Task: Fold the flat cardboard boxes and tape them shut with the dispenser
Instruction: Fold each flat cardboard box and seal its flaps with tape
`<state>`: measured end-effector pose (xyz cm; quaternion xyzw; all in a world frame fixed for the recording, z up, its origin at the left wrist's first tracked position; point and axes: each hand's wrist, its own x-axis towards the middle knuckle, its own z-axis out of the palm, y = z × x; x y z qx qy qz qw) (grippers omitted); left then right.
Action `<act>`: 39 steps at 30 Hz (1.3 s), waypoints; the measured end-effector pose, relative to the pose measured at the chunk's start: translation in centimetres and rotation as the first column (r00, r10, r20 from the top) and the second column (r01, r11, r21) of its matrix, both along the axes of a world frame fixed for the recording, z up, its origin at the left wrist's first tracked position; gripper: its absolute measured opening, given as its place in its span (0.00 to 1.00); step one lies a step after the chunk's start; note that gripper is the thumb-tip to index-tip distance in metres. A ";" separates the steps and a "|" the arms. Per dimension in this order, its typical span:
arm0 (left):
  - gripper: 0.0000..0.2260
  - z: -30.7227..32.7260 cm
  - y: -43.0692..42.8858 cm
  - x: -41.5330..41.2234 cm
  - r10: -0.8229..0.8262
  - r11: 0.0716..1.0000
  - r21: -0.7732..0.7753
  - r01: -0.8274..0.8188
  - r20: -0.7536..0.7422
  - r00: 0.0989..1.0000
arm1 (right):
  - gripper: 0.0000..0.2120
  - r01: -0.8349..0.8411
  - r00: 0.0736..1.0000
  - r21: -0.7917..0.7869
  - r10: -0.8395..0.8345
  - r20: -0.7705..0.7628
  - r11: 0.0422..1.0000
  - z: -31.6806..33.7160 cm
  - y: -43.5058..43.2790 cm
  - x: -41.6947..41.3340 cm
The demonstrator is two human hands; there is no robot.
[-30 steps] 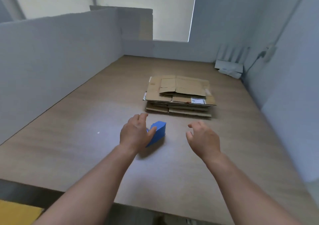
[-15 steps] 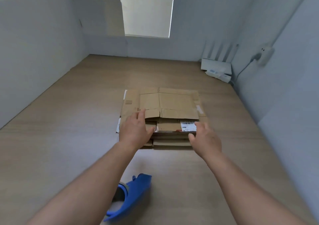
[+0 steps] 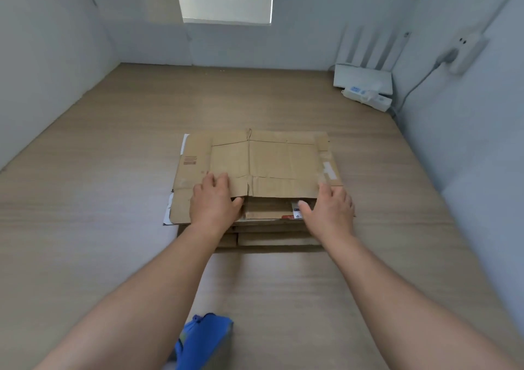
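At the centre of the table (image 3: pixel 85 228) lies a stack of flat cardboard boxes (image 3: pixel 269 237), its lower sheets largely hidden. The left hand (image 3: pixel 215 202) and right hand (image 3: pixel 331 209) pinch the top box (image 3: pixel 263 162) at its near edge, thumbs apparently tucked beneath. The blue tape dispenser (image 3: pixel 204 338), at 6 o'clock, is cut off by the frame.

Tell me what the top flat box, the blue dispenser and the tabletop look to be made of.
Top flat box: corrugated cardboard, matte brown; fold creases and pale tape remnants show. Blue dispenser: likely moulded plastic, smooth with a slight sheen; partly cut off by the frame edge. Tabletop: pale wood grain, matte, probably laminate, though solid wood can't be ruled out.
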<state>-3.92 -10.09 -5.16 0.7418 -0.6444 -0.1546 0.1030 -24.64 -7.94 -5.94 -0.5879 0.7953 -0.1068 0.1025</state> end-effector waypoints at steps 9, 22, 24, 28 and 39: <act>0.16 6.4 10.8 -2.6 0.072 0.957 -0.232 -0.172 -0.385 0.920 | 0.33 0.245 0.758 -0.273 -0.008 0.653 0.930 5.1 7.1 -2.3; 0.12 12.2 22.9 -7.2 0.262 0.952 -0.131 -0.278 -0.125 0.957 | 0.05 -0.046 0.925 -0.409 0.193 0.328 0.911 13.0 15.3 -8.7; 0.12 11.8 24.2 -7.8 0.244 0.968 -0.019 -0.248 -0.123 0.962 | 0.05 -0.071 0.943 -0.329 0.171 0.286 0.942 12.8 16.1 -8.9; 0.12 10.4 25.9 -8.5 0.240 0.971 0.044 -0.236 -0.127 0.962 | 0.06 -0.187 0.929 -0.130 0.219 0.298 0.974 10.7 17.7 -9.0; 0.17 7.8 29.7 -6.5 0.071 0.994 -0.047 -0.100 -0.426 0.902 | 0.29 -0.535 0.676 0.076 0.372 0.636 0.842 6.9 20.6 -10.7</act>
